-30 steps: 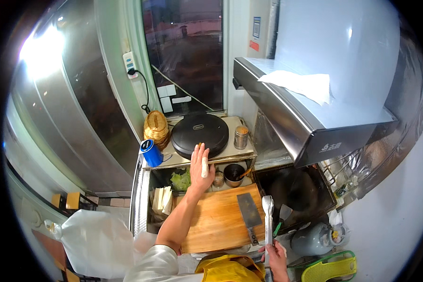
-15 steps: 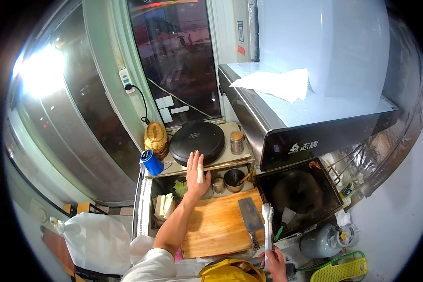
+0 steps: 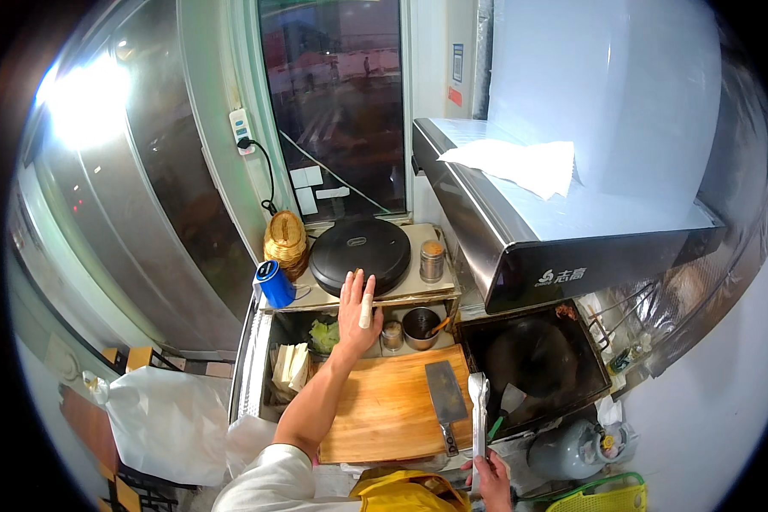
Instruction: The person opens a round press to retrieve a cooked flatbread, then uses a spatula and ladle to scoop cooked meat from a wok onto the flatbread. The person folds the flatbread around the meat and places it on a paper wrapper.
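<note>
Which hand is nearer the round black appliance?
Left. The left hand is at the front edge of the appliance; the right hand holds tongs farther off, beyond the board.

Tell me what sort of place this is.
Likely a small commercial kitchen or food stall: there's a cleaver, an extractor hood, and metal tongs in the right hand.
</note>
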The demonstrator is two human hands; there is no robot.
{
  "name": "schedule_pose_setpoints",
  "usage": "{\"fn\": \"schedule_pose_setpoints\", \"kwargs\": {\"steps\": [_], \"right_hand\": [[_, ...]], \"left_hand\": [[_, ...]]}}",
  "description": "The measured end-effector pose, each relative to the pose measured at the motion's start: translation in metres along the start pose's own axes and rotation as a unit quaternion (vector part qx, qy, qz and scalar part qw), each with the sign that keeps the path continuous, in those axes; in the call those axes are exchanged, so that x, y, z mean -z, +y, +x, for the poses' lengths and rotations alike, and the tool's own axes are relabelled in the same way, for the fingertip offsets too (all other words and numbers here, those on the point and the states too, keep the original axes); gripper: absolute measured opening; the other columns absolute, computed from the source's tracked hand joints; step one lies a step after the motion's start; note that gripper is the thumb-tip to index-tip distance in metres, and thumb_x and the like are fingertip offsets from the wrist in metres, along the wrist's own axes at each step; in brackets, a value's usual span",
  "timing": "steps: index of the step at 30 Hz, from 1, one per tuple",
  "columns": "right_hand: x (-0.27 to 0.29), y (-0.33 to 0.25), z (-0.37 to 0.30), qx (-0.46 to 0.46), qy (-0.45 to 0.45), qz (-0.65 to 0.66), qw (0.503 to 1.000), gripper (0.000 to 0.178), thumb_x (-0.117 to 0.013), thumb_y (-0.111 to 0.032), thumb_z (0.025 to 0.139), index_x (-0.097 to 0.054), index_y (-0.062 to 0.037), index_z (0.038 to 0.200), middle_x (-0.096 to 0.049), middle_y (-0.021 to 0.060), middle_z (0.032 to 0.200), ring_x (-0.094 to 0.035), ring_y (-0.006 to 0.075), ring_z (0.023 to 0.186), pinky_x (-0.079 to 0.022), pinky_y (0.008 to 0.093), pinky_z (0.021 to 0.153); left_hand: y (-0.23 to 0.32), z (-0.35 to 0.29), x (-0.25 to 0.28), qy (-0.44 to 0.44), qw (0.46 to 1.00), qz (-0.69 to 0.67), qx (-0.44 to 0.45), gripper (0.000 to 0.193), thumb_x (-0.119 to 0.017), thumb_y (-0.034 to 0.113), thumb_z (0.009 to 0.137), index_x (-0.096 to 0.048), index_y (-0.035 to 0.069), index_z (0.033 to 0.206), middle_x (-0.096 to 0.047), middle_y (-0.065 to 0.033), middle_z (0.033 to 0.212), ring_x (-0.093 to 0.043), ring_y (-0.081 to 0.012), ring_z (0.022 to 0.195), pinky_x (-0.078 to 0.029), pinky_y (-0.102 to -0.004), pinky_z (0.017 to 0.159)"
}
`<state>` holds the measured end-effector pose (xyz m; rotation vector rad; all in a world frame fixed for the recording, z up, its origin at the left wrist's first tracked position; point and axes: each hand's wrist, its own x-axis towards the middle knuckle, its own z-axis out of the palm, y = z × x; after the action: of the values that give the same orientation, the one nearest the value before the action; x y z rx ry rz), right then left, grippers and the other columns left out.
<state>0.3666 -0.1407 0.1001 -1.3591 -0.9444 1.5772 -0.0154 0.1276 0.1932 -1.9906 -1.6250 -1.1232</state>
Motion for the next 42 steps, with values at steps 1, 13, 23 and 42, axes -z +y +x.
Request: {"fn": "schedule_pose_setpoints", "kwargs": {"steps": [1, 13, 23, 42], "right_hand": [[-0.012, -0.027, -0.015, 0.026, 0.016, -0.030, 0.999, 0.028, -0.058, -0.032, 0.107, -0.061, -0.0046, 0.102, -0.057, 0.0029, 0.076, -0.051, 0.0138, 0.062, -0.042, 0.0325, 0.057], [-0.027, -0.036, -0.026, 0.017, 0.042, -0.051, 0.998, 0.036, -0.058, -0.037, 0.104, -0.072, -0.0049, 0.100, -0.055, 0.0056, 0.072, -0.053, 0.0195, 0.067, -0.042, 0.0369, 0.062], [-0.032, -0.021, -0.027, 0.065, 0.052, -0.084, 0.993, 0.039, -0.057, -0.038, 0.105, -0.072, -0.0021, 0.106, -0.060, 0.0103, 0.080, -0.056, 0.0248, 0.075, -0.045, 0.0420, 0.070], [-0.073, -0.088, -0.051, 0.006, 0.034, -0.058, 0.998, 0.031, -0.063, -0.031, 0.104, -0.065, -0.0088, 0.084, -0.048, -0.0052, 0.066, -0.042, 0.0095, 0.057, -0.033, 0.0305, 0.051]], "left_hand": [[-0.002, -0.001, 0.000, -0.004, 1.000, 0.004, 0.006, 0.081, -0.073, 0.001, 0.077, -0.046, 0.003, 0.153, -0.040, -0.0280, 0.159, -0.035, -0.0510, 0.149, -0.033, -0.0574, 0.122], [-0.003, 0.000, 0.000, 0.002, 1.000, -0.009, 0.013, 0.080, -0.072, 0.001, 0.077, -0.046, 0.002, 0.152, -0.040, -0.0275, 0.157, -0.034, -0.0510, 0.149, -0.031, -0.0589, 0.123], [-0.005, 0.000, 0.001, 0.011, 1.000, -0.018, 0.017, 0.072, -0.070, -0.002, 0.077, -0.047, -0.005, 0.146, -0.041, -0.0283, 0.158, -0.035, -0.0503, 0.149, -0.032, -0.0577, 0.123], [-0.015, -0.004, 0.001, 0.032, 0.998, -0.045, 0.006, 0.064, -0.066, -0.002, 0.080, -0.055, 0.000, 0.144, -0.046, -0.0295, 0.154, -0.039, -0.0504, 0.147, -0.034, -0.0574, 0.122]]}}
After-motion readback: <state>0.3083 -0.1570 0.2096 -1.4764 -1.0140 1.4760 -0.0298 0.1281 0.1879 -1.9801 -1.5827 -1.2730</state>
